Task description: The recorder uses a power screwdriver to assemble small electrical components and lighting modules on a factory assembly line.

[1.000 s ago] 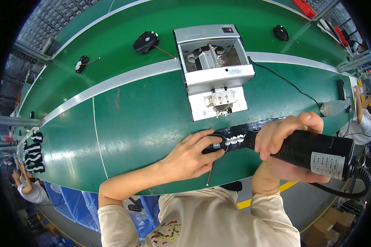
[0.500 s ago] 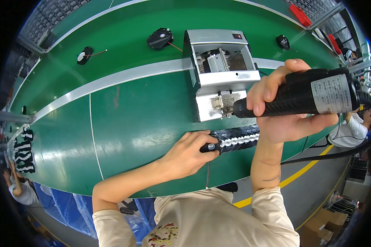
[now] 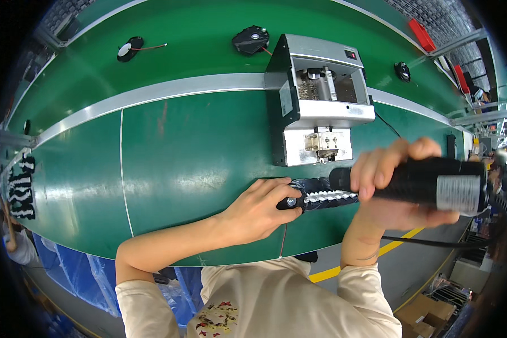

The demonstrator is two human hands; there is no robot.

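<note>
My right hand (image 3: 383,180) is wrapped round a thick black electric screwdriver (image 3: 417,183), held almost level, with a pale label and a cable at its right end. The screwdriver's nose lies in front of the right part of a long black piece (image 3: 335,204) with a wavy white strip along it; I cannot tell whether they touch. My left hand (image 3: 265,208) holds that piece by its left end, thumb and fingers around a black end with a round silver spot. Just beyond stands a silver screw feeder (image 3: 335,115) with a metal block at its front.
On the green belt behind lie a black round part (image 3: 250,40), a smaller black and white part (image 3: 130,49) with a red wire, and another black part (image 3: 402,71). Black-and-white pieces (image 3: 21,188) sit at the far left. A metal rail (image 3: 169,87) crosses the bench.
My right hand has brought the screwdriver down and nearer, from the feeder's front block toward the black piece. My left hand keeps its hold. The whole view has shifted slightly.
</note>
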